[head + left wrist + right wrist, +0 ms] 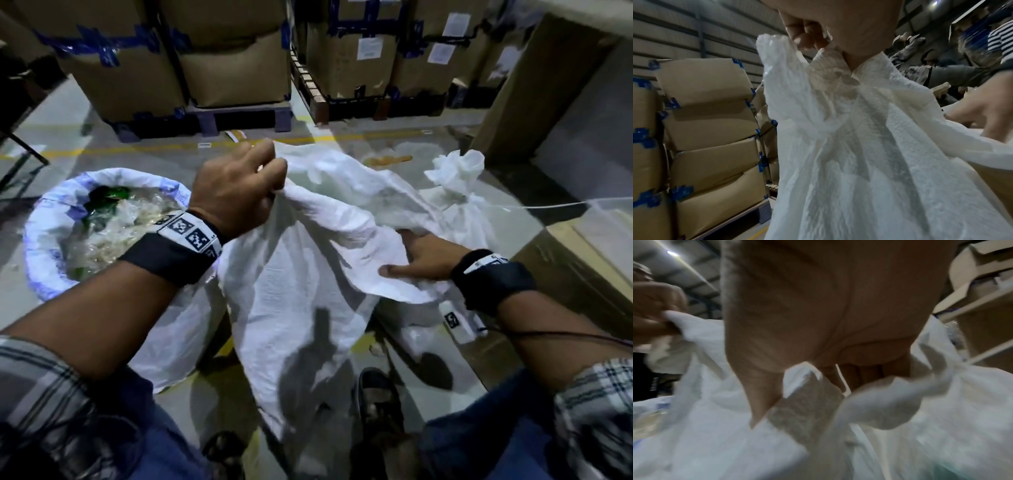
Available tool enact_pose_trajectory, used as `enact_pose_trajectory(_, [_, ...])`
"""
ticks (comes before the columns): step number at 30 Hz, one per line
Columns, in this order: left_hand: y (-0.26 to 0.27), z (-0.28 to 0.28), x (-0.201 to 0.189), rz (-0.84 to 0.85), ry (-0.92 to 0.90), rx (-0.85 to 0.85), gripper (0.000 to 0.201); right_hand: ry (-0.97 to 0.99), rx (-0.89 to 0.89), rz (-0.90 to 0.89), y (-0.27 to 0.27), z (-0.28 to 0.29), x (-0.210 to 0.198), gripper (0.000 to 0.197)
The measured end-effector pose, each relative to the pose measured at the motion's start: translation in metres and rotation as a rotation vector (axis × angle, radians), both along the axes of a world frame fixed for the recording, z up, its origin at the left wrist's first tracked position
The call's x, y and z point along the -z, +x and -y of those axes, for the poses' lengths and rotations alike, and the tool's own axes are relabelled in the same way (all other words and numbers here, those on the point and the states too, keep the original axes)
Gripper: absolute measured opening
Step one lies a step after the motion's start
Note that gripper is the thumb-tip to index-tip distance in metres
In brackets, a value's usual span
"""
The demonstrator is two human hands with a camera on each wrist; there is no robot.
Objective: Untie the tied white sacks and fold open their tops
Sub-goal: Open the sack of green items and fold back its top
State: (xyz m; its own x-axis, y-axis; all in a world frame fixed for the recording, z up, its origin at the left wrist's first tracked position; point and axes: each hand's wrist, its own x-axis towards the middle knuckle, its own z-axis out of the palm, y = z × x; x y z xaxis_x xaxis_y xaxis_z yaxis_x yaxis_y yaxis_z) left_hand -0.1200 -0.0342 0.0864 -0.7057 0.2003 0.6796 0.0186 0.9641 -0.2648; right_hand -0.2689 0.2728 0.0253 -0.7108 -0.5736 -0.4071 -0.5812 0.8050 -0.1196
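- Grey concrete floor with yellow lines runs under stacked cardboard boxes taped in blue, standing on pallets along the back.
- At the left stands an opened sack, its top rolled down, with clear plastic and something green inside.
- Left hand is raised, fingers curled, gripping a bunched edge of the middle white sack in its fist and holding it up.
- That sack's mouth hangs loose between both hands, in front of the person's feet.
- Right hand sits lower, thumb on top and fingers under a fold of the same rim, pinching it.
- Behind it stands a tied sack, its neck knotted.
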Motion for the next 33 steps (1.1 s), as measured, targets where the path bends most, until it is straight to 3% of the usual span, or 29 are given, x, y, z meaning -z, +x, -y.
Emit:
enact_pose_trajectory(3, [-0.003,-0.005,0.008,0.029,0.008,0.043,0.010,0.030,-0.077,-0.174,0.011,0.006,-0.009,0.076])
enact_pose_trajectory(6, [-0.007,-0.019,0.013,0.075,0.020,0.096,0.012,-0.347,-0.138,-0.316,0.035,0.015,-0.032,0.082])
enact_pose_trajectory(8, [-0.008,-0.028,0.014,0.091,0.032,0.110,0.015,-0.578,-0.212,-0.272,0.054,0.030,-0.044,0.086])
enact_pose_trajectory(11, [-0.006,-0.037,0.018,0.121,0.050,0.133,0.017,-0.492,-0.267,-0.279,0.074,0.053,-0.039,0.073])
enact_pose_trajectory(14, [-0.002,-0.034,0.022,0.241,0.065,0.106,0.019,-0.476,-0.273,-0.473,0.075,0.060,-0.028,0.036])
enact_pose_trajectory(17, [0.003,-0.025,0.030,0.464,0.117,0.105,0.022,-0.492,-0.390,-0.703,0.069,0.062,-0.021,0.008])
enact_pose_trajectory(21, [0.010,-0.020,0.045,0.643,0.289,0.212,0.026,-0.428,-0.526,-0.908,0.070,0.066,-0.007,0.009])
enact_pose_trajectory(24, [0.011,-0.018,0.046,0.717,0.425,0.234,0.040,-0.426,-0.540,-0.817,0.073,0.065,-0.003,0.017])
enact_pose_trajectory(26, [0.009,-0.016,0.043,0.675,0.402,0.153,0.048,-0.412,-0.533,-0.679,0.076,0.064,-0.004,0.021])
enact_pose_trajectory(30, [0.008,-0.020,0.031,0.484,0.153,0.068,0.015,-0.437,-0.511,-0.341,0.084,0.063,-0.001,0.021])
enact_pose_trajectory(33, [0.010,-0.022,0.033,0.397,-0.014,0.157,0.014,-0.632,-0.419,-0.110,0.088,0.063,-0.002,0.015])
